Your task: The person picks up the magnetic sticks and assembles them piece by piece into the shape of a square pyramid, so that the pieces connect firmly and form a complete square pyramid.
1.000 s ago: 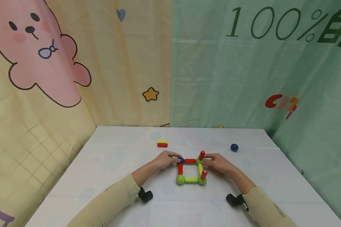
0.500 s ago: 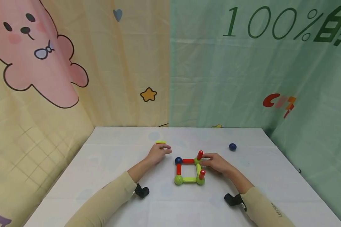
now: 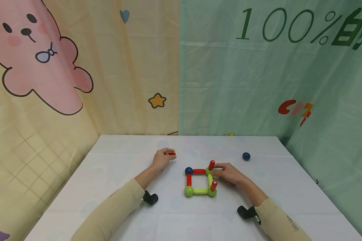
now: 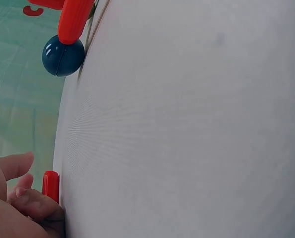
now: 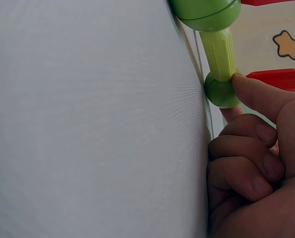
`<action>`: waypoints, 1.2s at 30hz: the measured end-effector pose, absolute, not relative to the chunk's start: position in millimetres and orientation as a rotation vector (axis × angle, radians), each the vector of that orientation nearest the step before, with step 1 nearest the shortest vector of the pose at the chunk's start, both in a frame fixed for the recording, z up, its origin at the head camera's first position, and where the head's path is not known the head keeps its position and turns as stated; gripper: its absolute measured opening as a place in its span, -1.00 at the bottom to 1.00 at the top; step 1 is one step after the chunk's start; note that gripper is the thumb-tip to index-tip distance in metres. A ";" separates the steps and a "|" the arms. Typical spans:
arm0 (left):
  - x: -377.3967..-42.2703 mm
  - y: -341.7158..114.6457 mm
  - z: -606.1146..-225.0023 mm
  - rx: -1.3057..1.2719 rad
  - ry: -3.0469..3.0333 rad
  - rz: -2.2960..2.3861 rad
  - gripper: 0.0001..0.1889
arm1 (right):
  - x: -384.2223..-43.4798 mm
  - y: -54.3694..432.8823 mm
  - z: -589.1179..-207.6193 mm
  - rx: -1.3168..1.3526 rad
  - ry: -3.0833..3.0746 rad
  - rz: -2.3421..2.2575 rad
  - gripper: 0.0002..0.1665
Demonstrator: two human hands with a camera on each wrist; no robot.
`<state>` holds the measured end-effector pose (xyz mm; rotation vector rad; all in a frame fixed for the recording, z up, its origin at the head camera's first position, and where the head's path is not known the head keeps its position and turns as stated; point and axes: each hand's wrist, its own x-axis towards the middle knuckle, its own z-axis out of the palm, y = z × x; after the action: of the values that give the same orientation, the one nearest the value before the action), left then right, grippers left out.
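Note:
My left hand [image 3: 162, 158] reaches over a loose red rod [image 4: 50, 184] lying on the table at the back; in the left wrist view the thumb stands above the rod, apart from it. The yellow rod beside it is hidden by this hand. My right hand [image 3: 228, 172] pinches the green ball [image 5: 220, 93] at the far right corner of a square frame between thumb and finger, its other fingers curled. Red rods [image 3: 198, 171] and yellow-green rods [image 3: 200, 191] join one blue ball [image 3: 188, 171] and several green balls. Two red rods [image 3: 214, 185] rise from the right-hand corners.
A loose blue ball [image 3: 246, 156] lies at the back right of the white table [image 3: 175, 219]. Printed curtains [image 3: 132, 67] hang behind and beside it. Each wrist carries a black camera [image 3: 245, 212].
My left hand has left the frame's blue corner ball and moved back and left to the loose rods, covering the yellow one. The right hand stays at its green ball.

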<state>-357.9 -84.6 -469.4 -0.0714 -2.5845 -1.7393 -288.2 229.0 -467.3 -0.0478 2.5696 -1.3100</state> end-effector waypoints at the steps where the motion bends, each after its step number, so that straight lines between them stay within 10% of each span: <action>1: -359.1 -85.2 -470.6 -0.060 -2.583 -1.740 -0.72 | -288.0 228.9 -467.4 -0.043 2.575 -1.308 -0.43; 36: -358.4 -74.5 -471.6 -0.015 -2.724 -1.455 -0.73 | -291.0 227.4 -472.7 -0.020 2.598 -1.300 -0.49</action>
<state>-358.4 -74.5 -471.6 -0.0148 -2.7241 -1.4551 -291.0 227.4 -472.7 -0.0205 2.5976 -1.2999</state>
